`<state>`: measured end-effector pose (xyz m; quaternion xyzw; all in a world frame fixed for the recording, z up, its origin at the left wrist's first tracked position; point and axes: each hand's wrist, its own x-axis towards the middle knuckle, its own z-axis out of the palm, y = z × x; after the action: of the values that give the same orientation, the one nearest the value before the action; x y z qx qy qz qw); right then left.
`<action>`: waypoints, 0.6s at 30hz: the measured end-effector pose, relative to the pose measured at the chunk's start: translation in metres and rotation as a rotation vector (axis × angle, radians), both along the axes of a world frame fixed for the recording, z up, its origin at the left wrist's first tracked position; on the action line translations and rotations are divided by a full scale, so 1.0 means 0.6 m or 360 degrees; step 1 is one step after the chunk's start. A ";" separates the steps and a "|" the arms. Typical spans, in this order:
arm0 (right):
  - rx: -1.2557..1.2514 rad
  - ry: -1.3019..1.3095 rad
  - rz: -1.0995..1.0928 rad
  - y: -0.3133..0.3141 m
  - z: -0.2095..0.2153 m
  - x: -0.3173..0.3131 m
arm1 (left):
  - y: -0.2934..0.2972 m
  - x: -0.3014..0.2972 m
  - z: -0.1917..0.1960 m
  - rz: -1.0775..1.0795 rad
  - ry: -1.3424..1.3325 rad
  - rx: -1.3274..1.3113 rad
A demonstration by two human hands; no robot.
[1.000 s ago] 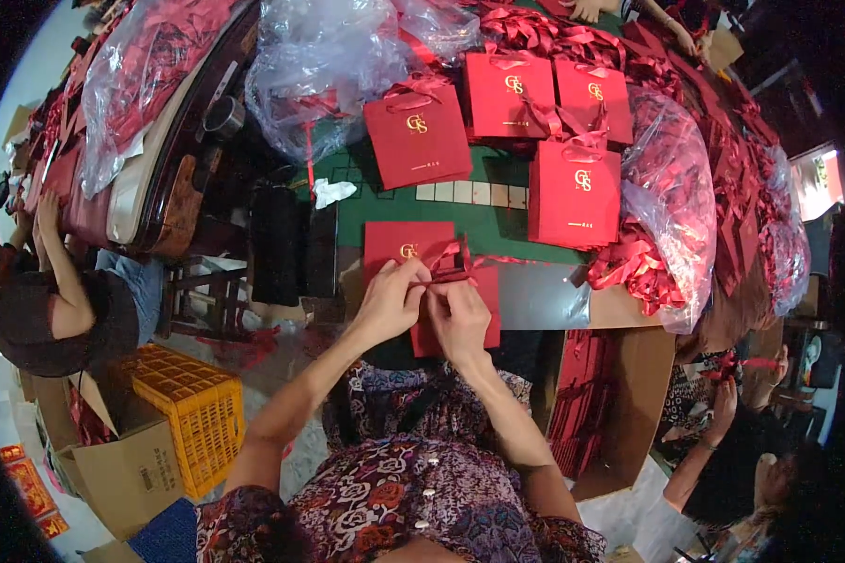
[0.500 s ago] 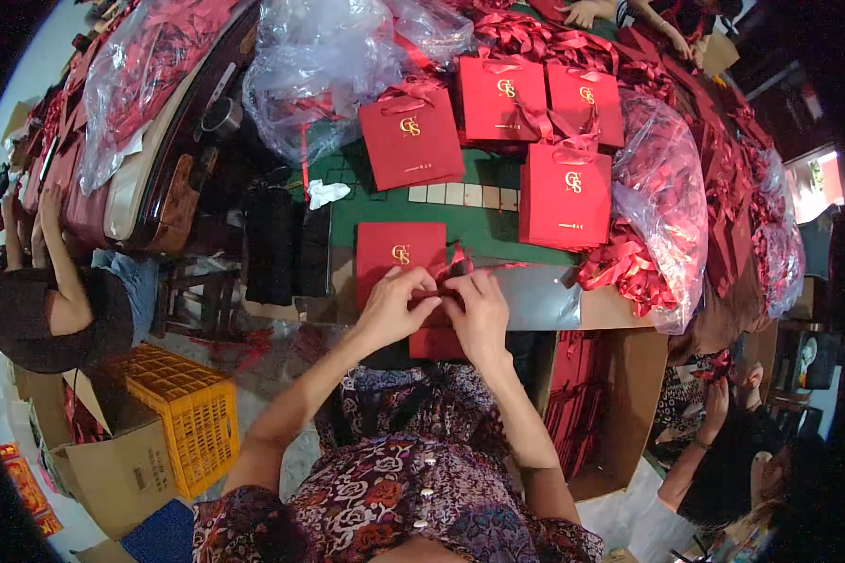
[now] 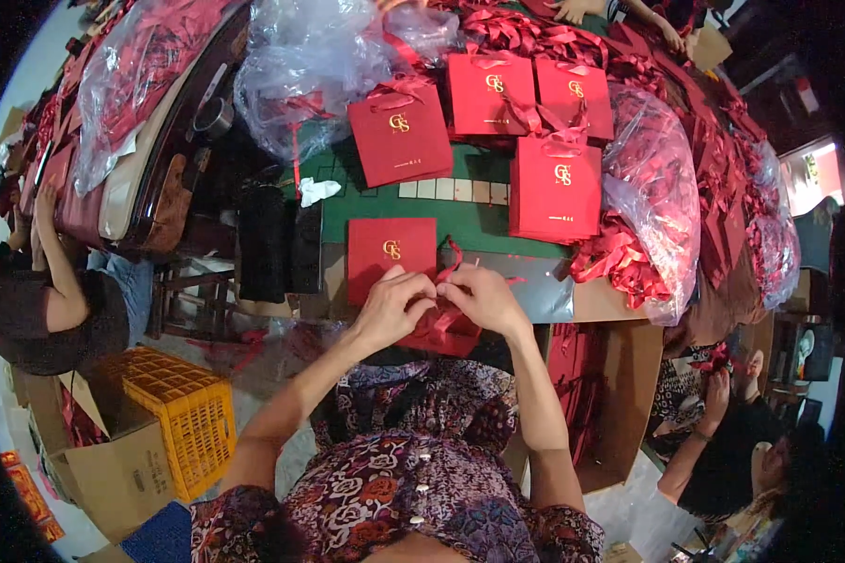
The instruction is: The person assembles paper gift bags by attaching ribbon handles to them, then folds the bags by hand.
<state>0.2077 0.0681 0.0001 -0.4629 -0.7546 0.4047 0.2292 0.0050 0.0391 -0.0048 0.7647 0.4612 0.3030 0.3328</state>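
Observation:
My left hand (image 3: 396, 305) and my right hand (image 3: 486, 296) meet over the table's near edge, fingertips pinched close together. Between them is a thin red ribbon (image 3: 453, 251); part of it rises above the right fingers and another bit sticks out to the right. Below my hands a red paper bag (image 3: 432, 336) juts over the edge toward my lap, mostly covered by them. Just beyond my left hand a flat red gift bag (image 3: 391, 246) with gold print lies on the table, its lower part behind my fingers.
Stacks of red bags (image 3: 556, 192) stand at the back right, beside a clear plastic sack (image 3: 652, 178) of red ribbons. A white tissue (image 3: 318, 190) lies on the green mat (image 3: 357, 211). Below are an open cardboard box (image 3: 620, 403) and a yellow crate (image 3: 192, 422). Other people sit left and right.
My right hand has turned and shifted slightly right, its fingers now pinching beside the left ones. More of the red bag below shows. The whole view has shifted a little.

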 end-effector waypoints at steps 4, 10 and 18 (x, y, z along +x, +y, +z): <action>-0.0360 -0.0090 0.0120 0.018 -0.009 0.015 | -0.001 0.011 0.012 -0.0045 0.0000 0.0141; -0.0454 0.0319 -0.0221 0.013 -0.040 -0.004 | 0.009 0.013 0.009 -0.0031 0.0066 0.0236; 0.0216 0.0235 -0.0576 0.035 -0.051 0.003 | 0.034 -0.010 0.006 -0.0007 0.0022 -0.0111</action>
<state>0.2097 0.0889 -0.0305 -0.5435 -0.6657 0.3380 0.3835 -0.0008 0.0597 -0.0011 0.7556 0.4721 0.2809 0.3566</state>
